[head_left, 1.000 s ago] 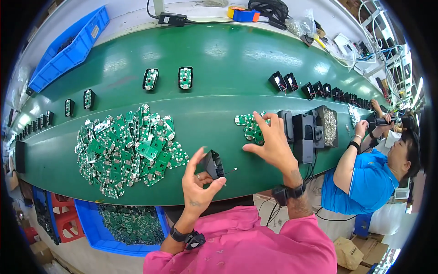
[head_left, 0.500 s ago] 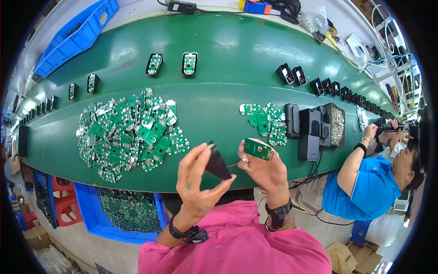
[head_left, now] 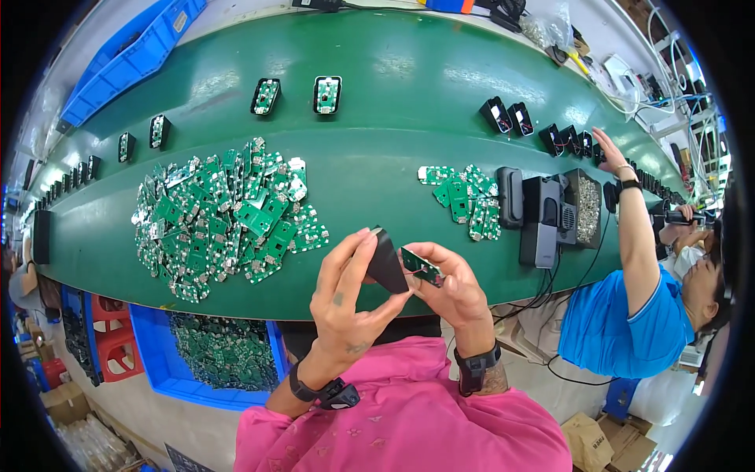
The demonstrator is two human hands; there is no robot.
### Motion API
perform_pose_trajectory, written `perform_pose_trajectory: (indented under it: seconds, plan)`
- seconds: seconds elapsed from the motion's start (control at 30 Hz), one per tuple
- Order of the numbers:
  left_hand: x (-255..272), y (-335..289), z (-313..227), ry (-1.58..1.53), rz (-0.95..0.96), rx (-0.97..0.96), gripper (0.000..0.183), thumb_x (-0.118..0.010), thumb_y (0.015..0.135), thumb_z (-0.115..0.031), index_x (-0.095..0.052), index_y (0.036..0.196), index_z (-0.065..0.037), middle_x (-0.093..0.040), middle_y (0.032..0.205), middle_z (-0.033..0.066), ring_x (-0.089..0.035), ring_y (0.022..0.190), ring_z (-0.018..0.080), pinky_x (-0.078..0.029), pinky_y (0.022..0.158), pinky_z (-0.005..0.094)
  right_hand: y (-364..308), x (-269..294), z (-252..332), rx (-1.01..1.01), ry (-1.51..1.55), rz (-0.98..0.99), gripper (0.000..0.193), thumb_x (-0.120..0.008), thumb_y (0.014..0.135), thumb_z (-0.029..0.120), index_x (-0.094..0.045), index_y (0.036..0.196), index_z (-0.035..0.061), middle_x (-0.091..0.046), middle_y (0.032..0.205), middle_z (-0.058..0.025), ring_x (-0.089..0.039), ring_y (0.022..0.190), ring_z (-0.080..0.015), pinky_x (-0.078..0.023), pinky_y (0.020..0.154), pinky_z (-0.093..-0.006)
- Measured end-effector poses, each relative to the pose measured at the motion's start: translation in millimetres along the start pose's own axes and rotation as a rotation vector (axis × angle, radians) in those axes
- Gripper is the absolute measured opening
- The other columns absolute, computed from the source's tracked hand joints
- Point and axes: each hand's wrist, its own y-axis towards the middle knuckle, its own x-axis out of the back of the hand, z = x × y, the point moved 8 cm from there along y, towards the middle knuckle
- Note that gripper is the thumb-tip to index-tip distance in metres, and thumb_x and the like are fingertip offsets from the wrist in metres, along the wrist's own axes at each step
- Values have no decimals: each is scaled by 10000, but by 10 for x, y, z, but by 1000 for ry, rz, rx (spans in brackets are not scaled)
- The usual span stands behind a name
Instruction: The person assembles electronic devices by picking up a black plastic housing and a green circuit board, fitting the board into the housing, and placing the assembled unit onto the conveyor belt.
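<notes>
My left hand grips a black plastic housing by its edges, tilted over the table's near edge. In my right hand is a green circuit board, pinched between thumb and fingers and held on edge right beside the housing. A short stretch of thin reddish wire shows between the two. The inside of the housing faces away from view. A big heap of green circuit boards lies beyond my left hand, and a smaller pile of boards lies beyond my right.
Black housings with boards stand farther back, others in a row at right. Dark grey devices and a box of small metal parts sit right. A blue bin stands below the edge. A co-worker reaches over the table.
My right hand has brought the board up to the housing and turned it from facing up to on edge. The co-worker's arm has stretched out toward the row of housings.
</notes>
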Motion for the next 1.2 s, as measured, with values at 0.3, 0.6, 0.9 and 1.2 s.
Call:
perform_pose_trajectory:
  seconds: [0.3, 0.6, 0.9, 1.2]
  plan:
    - [-289, -167, 390, -615, 83, 446, 730, -778, 783, 25, -426, 1421, -18, -437, 1438, 185, -634, 1153, 269, -609, 868, 348, -45, -120, 30, 313, -493, -380, 710, -843, 697, 33, -488, 1310, -16, -522, 1152, -48, -519, 1044, -124, -481, 861, -268]
    - [-326, -232, 582, -710, 82, 537, 664, -716, 792, 108, -452, 1395, 22, -498, 1385, 180, -644, 1099, 239, -614, 855, 339, -79, -244, 79, 206, -931, -436, 610, -838, 750, 153, -526, 1259, 27, -509, 1142, -63, -516, 1028, -138, -450, 833, -281]
    - [-298, -236, 553, -641, 80, 584, 510, -620, 887, 80, -484, 1377, 45, -579, 1286, 154, -628, 1064, 154, -563, 869, 263, -46, -552, 335, 615, -1272, -450, 221, -779, 778, 108, -762, 997, 96, -552, 1170, -107, -496, 1047, -266, -441, 821, -355]
    - [-316, -268, 500, -581, 102, 574, 498, -648, 895, 50, -519, 1374, 4, -652, 1087, 86, -678, 855, 115, -577, 704, 231, -98, -357, 198, 646, -1009, -460, 118, -736, 851, 44, -733, 963, 7, -549, 1135, -92, -504, 988, -169, -447, 836, -326]
